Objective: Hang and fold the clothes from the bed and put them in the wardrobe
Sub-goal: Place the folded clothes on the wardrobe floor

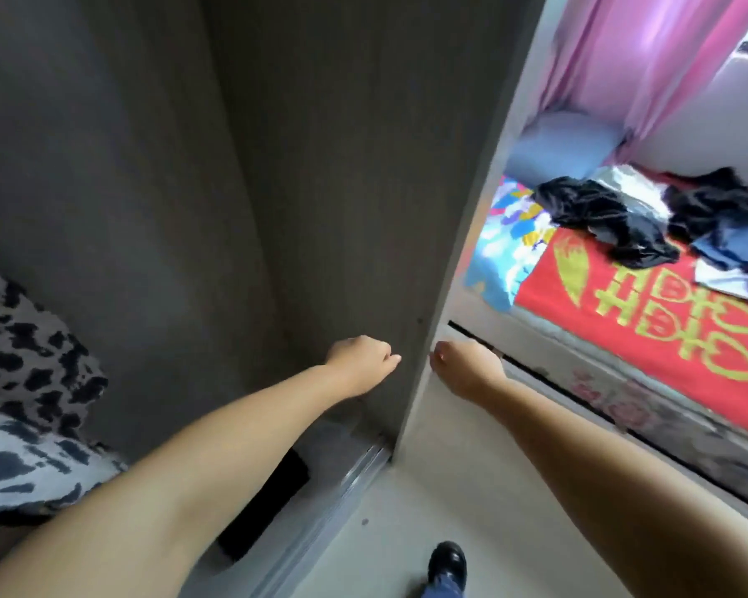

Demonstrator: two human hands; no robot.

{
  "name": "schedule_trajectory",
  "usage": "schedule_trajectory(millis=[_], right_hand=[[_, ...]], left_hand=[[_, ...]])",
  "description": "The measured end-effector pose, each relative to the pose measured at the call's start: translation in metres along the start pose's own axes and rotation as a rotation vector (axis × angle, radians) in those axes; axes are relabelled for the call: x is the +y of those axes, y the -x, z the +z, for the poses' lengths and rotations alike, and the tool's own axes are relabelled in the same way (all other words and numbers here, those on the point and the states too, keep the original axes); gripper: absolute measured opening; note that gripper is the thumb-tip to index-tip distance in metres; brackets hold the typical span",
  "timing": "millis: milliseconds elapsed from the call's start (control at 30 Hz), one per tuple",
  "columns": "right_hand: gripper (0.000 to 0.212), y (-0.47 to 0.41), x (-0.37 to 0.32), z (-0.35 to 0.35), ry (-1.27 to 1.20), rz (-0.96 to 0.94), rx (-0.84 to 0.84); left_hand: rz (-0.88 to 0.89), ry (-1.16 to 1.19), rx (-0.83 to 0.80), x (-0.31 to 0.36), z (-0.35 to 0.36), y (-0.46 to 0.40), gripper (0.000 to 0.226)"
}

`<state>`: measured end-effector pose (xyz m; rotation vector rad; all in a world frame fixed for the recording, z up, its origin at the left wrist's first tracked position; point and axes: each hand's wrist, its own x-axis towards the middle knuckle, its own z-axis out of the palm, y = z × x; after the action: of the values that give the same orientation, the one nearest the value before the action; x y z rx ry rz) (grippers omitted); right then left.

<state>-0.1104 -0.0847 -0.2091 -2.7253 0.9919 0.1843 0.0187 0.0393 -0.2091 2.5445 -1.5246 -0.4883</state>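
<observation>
Head view: clothes [648, 217] lie unfolded on the bed [622, 321], far right; task barely begun. Left hand [359, 364] and right hand [467, 366] curl loosely, grasping nothing, by the wardrobe [320, 187].

Matt grey wood-grain wardrobe [342, 187], glossy black shoe [448, 559], crumpled cloth clothes [601, 217]

Readable marks are found only on the red bed cover [648, 321], up and to the right of the right hand [463, 366]: large yellow Chinese double-happiness characters (囍), seen sideways and repeated, beside a yellow leaf-like motif. Faint reddish marks are visible on the bed's side panel [622, 407] just right of that hand, but they cannot be read.
</observation>
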Motion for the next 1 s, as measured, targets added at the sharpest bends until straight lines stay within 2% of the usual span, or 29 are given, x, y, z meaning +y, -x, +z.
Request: schedule_trajectory(millis=[233,367,633,833,1000], right_hand=[[0.034,0.073,0.153,-0.051,-0.046,0.318,0.079],[0.035,0.102,0.241,-0.068,-0.083,0.448,0.076],[0.039,0.148,0.407,-0.109,-0.115,0.651,0.139],[0.035,0.149,0.478,-0.124,-0.155,0.711,0.145],[0.035,0.117,0.531,-0.125,-0.188,0.715,0.125]], left_hand=[[0.337,-0.100,-0.026,0.158,-0.002,-0.053,0.040],[0.439,-0.141,-0.044,0.238,0.004,-0.091,0.040],[0.548,-0.047,-0.056,0.399,0.014,-0.161,0.044],[0.623,-0.063,-0.102,0.473,0.028,-0.202,0.045],[0.639,-0.064,-0.146,0.518,0.042,-0.262,0.046]])
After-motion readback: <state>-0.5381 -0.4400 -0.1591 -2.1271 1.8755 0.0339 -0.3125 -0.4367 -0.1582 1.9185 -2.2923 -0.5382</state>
